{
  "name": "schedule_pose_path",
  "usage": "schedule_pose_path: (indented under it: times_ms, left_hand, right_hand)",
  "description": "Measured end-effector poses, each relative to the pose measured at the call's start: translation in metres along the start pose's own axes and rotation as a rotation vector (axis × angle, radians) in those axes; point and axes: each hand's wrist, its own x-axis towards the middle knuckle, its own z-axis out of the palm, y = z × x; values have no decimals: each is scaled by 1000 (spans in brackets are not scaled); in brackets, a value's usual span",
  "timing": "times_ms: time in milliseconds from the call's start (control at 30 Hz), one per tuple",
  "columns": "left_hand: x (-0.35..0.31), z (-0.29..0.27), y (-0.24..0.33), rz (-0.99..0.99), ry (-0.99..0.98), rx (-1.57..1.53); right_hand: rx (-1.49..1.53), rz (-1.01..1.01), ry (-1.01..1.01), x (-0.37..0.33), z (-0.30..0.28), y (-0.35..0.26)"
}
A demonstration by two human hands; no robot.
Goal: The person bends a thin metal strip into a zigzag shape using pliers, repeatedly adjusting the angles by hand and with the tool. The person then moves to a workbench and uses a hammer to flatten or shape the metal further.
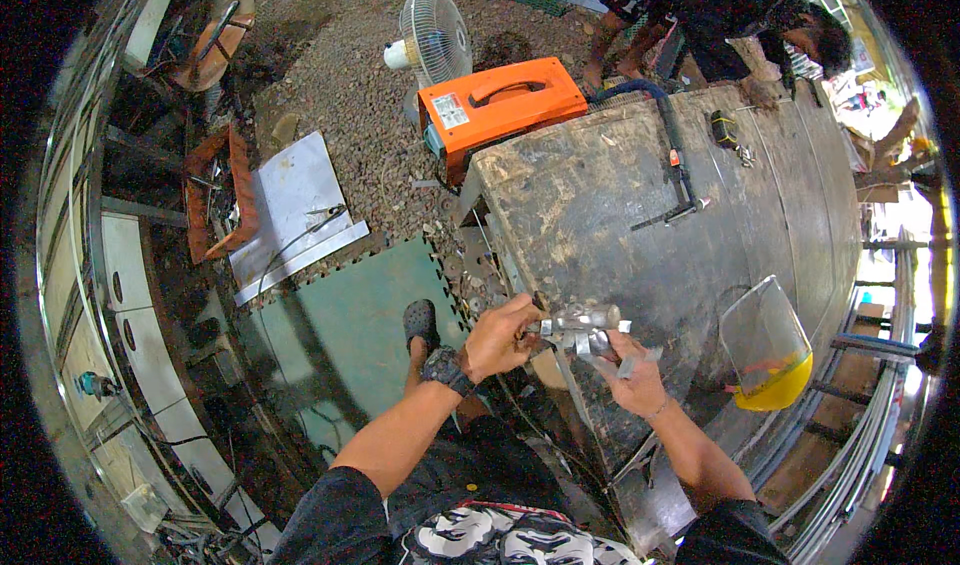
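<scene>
Over the near left edge of the worktable (620, 180), I hold a small cluster of silvery metal pieces (585, 323) between my hands. My left hand (502, 337), with a dark band at its wrist, is closed in a pinch at the left end of the cluster. My right hand (634, 377) is closed around the right side, with shiny flat strips sticking out between and beside its fingers. The cluster includes a short rounded part, but its exact kind is too small to tell. The fingers hide some of it.
An orange welding machine (525, 110) stands at the table's far left corner, its cable running to a holder (685, 205). A tape measure (722, 130) and yellow-topped face shield (775, 380) lie on the table. A fan (437, 40) stands behind; another person (740, 20) crouches far right.
</scene>
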Motion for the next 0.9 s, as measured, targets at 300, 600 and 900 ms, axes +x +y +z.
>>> schedule_pose_path:
  times_ms: [300,600,900]
  left_hand:
    - [3,-2,7,66,33,22]
    - [1,-2,0,48,-16,-18]
    - [8,1,-3,62,-36,20]
  right_hand:
    - [-3,107,-75,-3,-4,7]
    - [-64,51,-201,18,-23,-9]
    - [-42,-136,-62,20,-27,-10]
